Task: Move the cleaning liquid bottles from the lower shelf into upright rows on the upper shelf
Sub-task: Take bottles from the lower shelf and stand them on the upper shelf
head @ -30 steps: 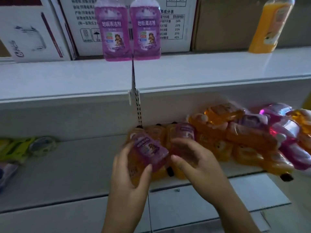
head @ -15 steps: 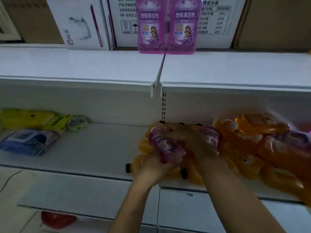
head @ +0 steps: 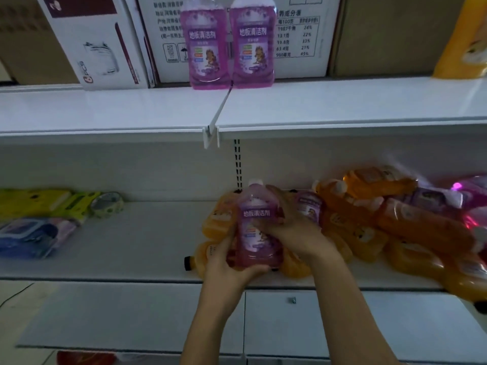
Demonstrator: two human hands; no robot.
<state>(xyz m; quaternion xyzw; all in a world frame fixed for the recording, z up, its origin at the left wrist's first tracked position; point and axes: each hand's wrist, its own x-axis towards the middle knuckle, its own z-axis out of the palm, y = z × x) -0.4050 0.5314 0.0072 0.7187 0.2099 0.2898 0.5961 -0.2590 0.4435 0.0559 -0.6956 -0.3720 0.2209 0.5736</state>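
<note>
The left hand [head: 229, 262] cups the base of a purple floor-cleaner bottle [head: 257, 227], fingers curled under it, while the right hand [head: 292, 230] wraps round its right side, thumb across the label. The bottle stands upright between them, cap up, just above the lower shelf [head: 147, 243]. Behind and to the right lies a heap of orange bottles [head: 411, 227] with a few purple ones mixed in, all on their sides. On the upper shelf [head: 342, 106] two purple bottles [head: 229, 46] stand side by side, touching, in front of white cartons [head: 105, 48]. An orange bottle [head: 463, 40] stands at the far right.
</note>
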